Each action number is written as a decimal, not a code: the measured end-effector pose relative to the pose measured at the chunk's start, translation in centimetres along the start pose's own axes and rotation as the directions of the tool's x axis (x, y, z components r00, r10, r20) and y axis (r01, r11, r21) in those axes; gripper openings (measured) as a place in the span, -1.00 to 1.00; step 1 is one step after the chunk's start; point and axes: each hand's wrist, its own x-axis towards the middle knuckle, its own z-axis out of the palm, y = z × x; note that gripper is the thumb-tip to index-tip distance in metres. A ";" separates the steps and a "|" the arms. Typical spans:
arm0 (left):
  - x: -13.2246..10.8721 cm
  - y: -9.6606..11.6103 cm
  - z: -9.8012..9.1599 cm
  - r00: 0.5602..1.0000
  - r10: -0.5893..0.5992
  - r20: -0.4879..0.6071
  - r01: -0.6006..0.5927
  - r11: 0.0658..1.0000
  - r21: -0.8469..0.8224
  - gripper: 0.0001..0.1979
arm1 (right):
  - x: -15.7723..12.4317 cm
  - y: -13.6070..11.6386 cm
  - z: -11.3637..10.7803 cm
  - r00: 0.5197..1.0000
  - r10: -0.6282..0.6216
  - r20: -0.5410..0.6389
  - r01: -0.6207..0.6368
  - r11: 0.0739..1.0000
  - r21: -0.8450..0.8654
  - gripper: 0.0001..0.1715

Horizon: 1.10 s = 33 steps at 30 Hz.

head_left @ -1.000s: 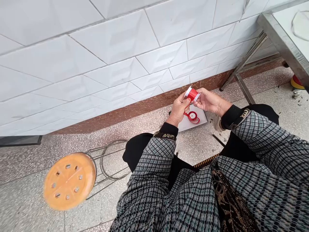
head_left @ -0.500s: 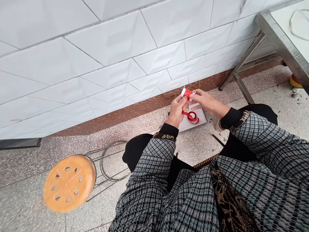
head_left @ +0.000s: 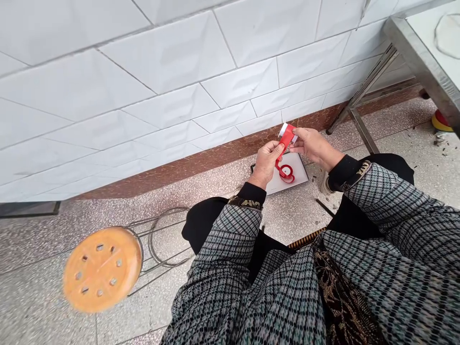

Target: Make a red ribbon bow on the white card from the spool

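both hands pinch a length of red ribbon (head_left: 286, 139) held up above the floor (head_left: 294, 215). the left hand (head_left: 266, 163) grips its lower part, and the right hand (head_left: 314, 146) grips the upper end, where a white bit shows, perhaps a tag. the strip runs down to the ribbon spool (head_left: 286, 172) lying mid white board (head_left: 300, 176), near the floor's wall edge. a short length looks drawn off, not yet cut free.
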 end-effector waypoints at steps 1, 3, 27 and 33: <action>0.0 0.0 0.0 1.000 0.021 0.004 -0.021 1.000 0.003 -0.59 | 0.0 0.0 0.0 0.999 0.030 0.015 -0.030 0.999 0.016 -0.81; 0.0 -0.1 0.1 1.000 0.022 0.019 -0.021 1.000 -0.022 -0.60 | -0.1 0.0 0.0 0.997 0.075 0.036 -0.077 0.996 0.053 -0.81; 0.4 0.1 -0.3 0.994 -0.080 0.077 0.093 0.981 -0.173 -0.48 | -1.1 -0.9 -0.8 0.891 0.309 0.333 -0.359 0.928 0.101 -0.75; 0.1 0.1 -1.0 0.954 -0.173 0.246 0.230 0.947 -0.225 -0.29 | -1.7 -0.4 -0.9 0.830 0.349 0.434 -0.396 0.918 0.020 -0.69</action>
